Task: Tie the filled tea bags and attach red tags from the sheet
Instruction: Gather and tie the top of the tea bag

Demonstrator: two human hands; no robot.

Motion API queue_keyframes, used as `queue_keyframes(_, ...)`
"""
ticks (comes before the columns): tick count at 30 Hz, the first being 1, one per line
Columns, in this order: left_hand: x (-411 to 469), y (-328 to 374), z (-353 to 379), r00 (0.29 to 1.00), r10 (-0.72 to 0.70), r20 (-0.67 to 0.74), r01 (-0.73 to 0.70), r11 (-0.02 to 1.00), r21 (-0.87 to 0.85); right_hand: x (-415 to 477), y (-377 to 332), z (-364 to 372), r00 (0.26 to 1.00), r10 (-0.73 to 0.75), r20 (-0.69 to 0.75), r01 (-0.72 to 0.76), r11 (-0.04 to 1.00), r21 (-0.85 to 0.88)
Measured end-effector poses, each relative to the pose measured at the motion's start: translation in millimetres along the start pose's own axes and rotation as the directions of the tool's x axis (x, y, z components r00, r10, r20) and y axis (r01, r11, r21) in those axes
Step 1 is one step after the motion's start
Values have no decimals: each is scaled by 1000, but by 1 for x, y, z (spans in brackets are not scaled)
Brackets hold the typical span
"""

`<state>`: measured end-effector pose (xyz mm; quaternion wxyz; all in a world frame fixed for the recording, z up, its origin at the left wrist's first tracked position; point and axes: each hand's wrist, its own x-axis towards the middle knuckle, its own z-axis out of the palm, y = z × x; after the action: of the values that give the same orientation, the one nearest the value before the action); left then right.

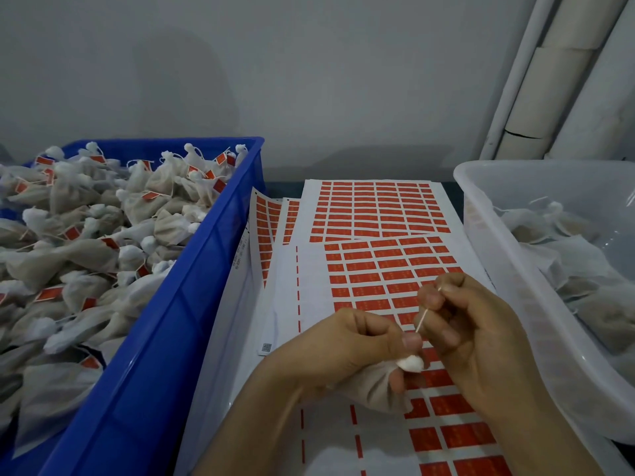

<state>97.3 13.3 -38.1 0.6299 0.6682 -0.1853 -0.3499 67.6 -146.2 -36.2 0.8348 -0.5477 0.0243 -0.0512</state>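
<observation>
Gripping the tea bag (372, 383), the left hand (347, 352) is curled; its string (422, 319), at one o'clock, is pinched by the right hand (477, 334).

- One head-worn view (wide-angle), looking forward and down, close over the tag sheets (378, 214).
- Blue crate (192, 290) left, clear tub (488, 235) right.

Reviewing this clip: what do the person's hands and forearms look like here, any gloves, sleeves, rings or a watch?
Both are bare. The left hand and right hand wear no gloves, and no rings show on the visible fingers. Both forearms are uncovered down to the frame's lower edge: no sleeve, watch or bracelet in view. Fingernails look short and unpainted.
</observation>
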Motion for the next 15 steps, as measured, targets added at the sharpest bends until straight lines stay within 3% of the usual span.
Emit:
queue_keyframes(2, -1, -4, -1, 999, 26, 45, -26, 1000, 7, -2, 3, 3, 994, -112, -4, 105, 946, -306)
queue_keyframes(4, -1, -8, -1, 996, 41, 73, -44, 998, 35, -4, 6, 7, 985, -170, 17, 157, 861, -484)
queue_keyframes(10, 3, -6, -3, 999, 34, -38, -36, 996, -76, -1, 15, 4, 955, -297, -12, 229, 760, -609)
queue_keyframes(15, 1, -4, -7, 988, -11, -155, 1, 998, -62, 0, 15, 1, 929, -354, -106, 218, 758, -615)
